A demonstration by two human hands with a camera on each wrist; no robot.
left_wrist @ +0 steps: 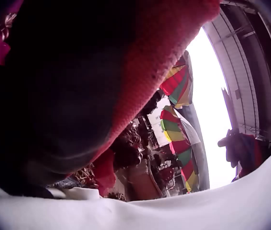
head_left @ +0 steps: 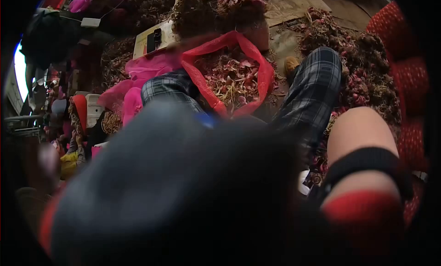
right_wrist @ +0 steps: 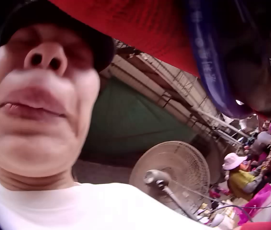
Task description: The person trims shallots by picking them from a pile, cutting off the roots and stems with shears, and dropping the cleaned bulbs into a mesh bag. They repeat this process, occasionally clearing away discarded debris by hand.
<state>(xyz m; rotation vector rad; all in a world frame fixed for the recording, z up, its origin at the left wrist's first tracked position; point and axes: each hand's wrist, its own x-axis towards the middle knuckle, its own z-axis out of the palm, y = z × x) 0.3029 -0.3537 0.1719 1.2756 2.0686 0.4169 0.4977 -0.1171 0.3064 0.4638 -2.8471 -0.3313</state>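
Both hands wear red knit gloves with dark coating and are raised close to the head camera. My left hand (head_left: 151,174) is a large blur low in the head view; its dark palm and red knit fill the upper left of the left wrist view. How its fingers lie is hidden. My right hand (right_wrist: 262,81) shows as dark glove fingertips beside a blue plastic loop (right_wrist: 205,57) with raised lettering, which it appears to grip. A bare forearm with a black band (head_left: 367,160) leads to it. Below the hands, an open red mesh bag (head_left: 266,80) of reddish, dry plant scraps stands between plaid-trousered legs.
Heaps of dry reddish stalks and skins (head_left: 363,77) lie around the legs. A phone (head_left: 150,43) rests on a pale board. Filled red mesh sacks (head_left: 411,82) line the right side. A fan (right_wrist: 174,172) and a person in a pink hat (right_wrist: 234,161) are farther off.
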